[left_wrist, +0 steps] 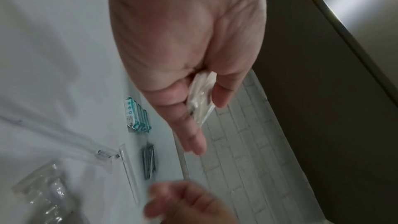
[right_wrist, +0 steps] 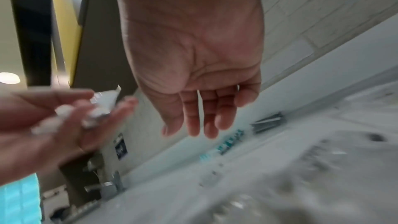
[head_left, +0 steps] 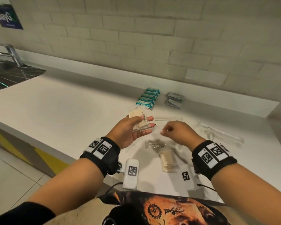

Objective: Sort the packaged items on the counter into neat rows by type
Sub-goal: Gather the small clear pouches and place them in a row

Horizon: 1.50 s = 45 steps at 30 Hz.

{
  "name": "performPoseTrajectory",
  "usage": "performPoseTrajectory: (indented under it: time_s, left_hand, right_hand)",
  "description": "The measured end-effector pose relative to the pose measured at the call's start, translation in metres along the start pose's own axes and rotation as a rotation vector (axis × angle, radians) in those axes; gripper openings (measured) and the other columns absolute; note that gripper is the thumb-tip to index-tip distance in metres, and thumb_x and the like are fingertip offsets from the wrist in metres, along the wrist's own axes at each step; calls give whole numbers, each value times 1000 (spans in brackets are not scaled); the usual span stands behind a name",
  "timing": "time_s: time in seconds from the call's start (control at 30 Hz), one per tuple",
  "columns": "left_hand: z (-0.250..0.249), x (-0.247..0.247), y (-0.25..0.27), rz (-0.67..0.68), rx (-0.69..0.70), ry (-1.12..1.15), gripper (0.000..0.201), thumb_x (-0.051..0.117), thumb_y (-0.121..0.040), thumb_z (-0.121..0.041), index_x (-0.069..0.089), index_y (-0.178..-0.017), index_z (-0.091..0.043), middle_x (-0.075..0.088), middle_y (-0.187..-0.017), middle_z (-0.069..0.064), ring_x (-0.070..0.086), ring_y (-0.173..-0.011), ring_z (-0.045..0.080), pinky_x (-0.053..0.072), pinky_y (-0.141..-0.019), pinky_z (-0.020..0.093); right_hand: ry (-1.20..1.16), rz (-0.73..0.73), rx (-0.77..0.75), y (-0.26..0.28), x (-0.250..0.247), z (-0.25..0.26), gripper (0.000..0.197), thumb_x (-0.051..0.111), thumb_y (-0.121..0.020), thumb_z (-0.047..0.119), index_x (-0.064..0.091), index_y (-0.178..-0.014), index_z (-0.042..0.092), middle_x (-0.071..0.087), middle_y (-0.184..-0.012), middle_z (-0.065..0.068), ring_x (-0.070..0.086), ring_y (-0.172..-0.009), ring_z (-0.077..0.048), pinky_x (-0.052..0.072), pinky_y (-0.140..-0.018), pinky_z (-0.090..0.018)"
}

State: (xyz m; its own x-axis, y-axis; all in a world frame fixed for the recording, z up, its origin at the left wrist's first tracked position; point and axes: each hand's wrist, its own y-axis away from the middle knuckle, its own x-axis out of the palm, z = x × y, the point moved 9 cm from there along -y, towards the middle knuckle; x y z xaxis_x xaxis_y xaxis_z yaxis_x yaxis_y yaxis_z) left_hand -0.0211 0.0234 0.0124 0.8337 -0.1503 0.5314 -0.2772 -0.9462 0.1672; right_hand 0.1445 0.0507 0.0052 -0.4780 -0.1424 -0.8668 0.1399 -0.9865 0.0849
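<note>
My left hand [head_left: 133, 130] is raised palm-up over the white counter [head_left: 71, 111], its thumb pinching a few clear packets of beige sticks [head_left: 139, 119]; the left wrist view shows those packets [left_wrist: 200, 98] between thumb and fingers. My right hand [head_left: 169, 129] hovers just to its right, fingers loose and empty, as the right wrist view confirms [right_wrist: 200, 108]. One more beige packet [head_left: 167, 159] and a crumpled clear packet [head_left: 154, 144] lie below the hands. A row of teal packets [head_left: 148, 99] and a stack of grey packets [head_left: 174, 99] sit near the wall.
Long clear packets lie behind the hands [head_left: 169, 118] and at the right [head_left: 221, 135]. A steel sink [head_left: 6, 75] with a tap [head_left: 13, 54] is at the far left. The brick wall runs behind; the counter's front edge is close to my body.
</note>
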Motion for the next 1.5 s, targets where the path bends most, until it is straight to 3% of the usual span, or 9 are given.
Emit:
performPoseTrajectory:
  time_s: [0.13, 0.27, 0.4, 0.53, 0.63, 0.93, 1.07, 1.3, 1.5]
  left_hand:
    - [1, 6, -6, 2, 22, -44, 54, 54, -95, -35, 47, -137, -3, 62, -122, 17, 66, -101, 28, 59, -80, 32]
    - [0, 22, -9, 72, 33, -115, 54, 37, -97, -49, 53, -131, -11, 68, -116, 8, 68, -99, 15, 55, -89, 29]
    - [-9, 22, -13, 61, 81, -190, 41, 46, -100, -30, 52, -129, -2, 65, -110, 14, 67, -95, 20, 56, -86, 33]
    - [-20, 11, -17, -29, 181, -202, 31, 54, -91, 4, 52, -122, -3, 68, -101, 12, 70, -83, 18, 57, -66, 31]
    - [-22, 11, -20, -84, 223, -213, 41, 61, -88, 3, 50, -126, -7, 65, -108, 17, 68, -86, 22, 55, -61, 28]
    - [-31, 16, -21, -108, 263, -378, 29, 65, -86, -3, 57, -111, -16, 68, -91, 2, 65, -75, 14, 47, -54, 25]
    - [-30, 29, -17, -24, 242, -396, 23, 63, -87, -2, 59, -101, -20, 69, -80, -4, 66, -66, 7, 47, -51, 22]
    - [-27, 29, -14, -70, 236, -402, 11, 61, -92, -13, 58, -97, -22, 68, -89, 3, 66, -70, 16, 45, -50, 22]
    - [-34, 31, -15, -82, 233, -456, 12, 64, -90, -15, 59, -100, -20, 68, -86, 0, 65, -67, 12, 45, -52, 23]
  right_hand:
    - [-448, -110, -129, 12, -28, 51, 23, 70, -84, 36, 66, -84, 13, 66, -75, 4, 59, -64, -10, 45, -58, -21]
    - [-520, -150, -157, 17, -27, 69, 28, 76, -76, 38, 65, -87, 14, 70, -80, 2, 65, -73, -11, 51, -69, -25]
    - [-646, -181, -70, 10, -38, 51, 13, 63, -89, 17, 63, -75, 17, 70, -75, -4, 66, -65, -18, 49, -60, -30]
    - [-777, -112, -7, 5, -41, 38, 19, 57, -93, 8, 61, -75, 15, 68, -72, -5, 62, -59, -18, 46, -53, -28]
    - [-780, -119, 3, 5, -41, 38, 19, 54, -94, 9, 58, -77, 14, 63, -66, -1, 58, -59, -16, 43, -55, -27]
    - [-783, -176, -72, 8, -58, 41, 5, 61, -91, 13, 66, -90, 11, 63, -73, 3, 55, -59, -9, 43, -55, -16]
    - [-856, -209, -79, 6, -67, 39, 10, 61, -87, 5, 65, -79, 9, 59, -64, 0, 51, -52, -8, 40, -56, -22]
    - [-890, -171, -37, 7, -52, 38, 17, 50, -92, 5, 58, -78, 11, 56, -71, -9, 46, -62, -18, 40, -57, -27]
    - [-842, -186, -93, 2, -61, 39, 15, 58, -91, 6, 59, -76, 11, 57, -62, -2, 47, -54, -13, 41, -59, -28]
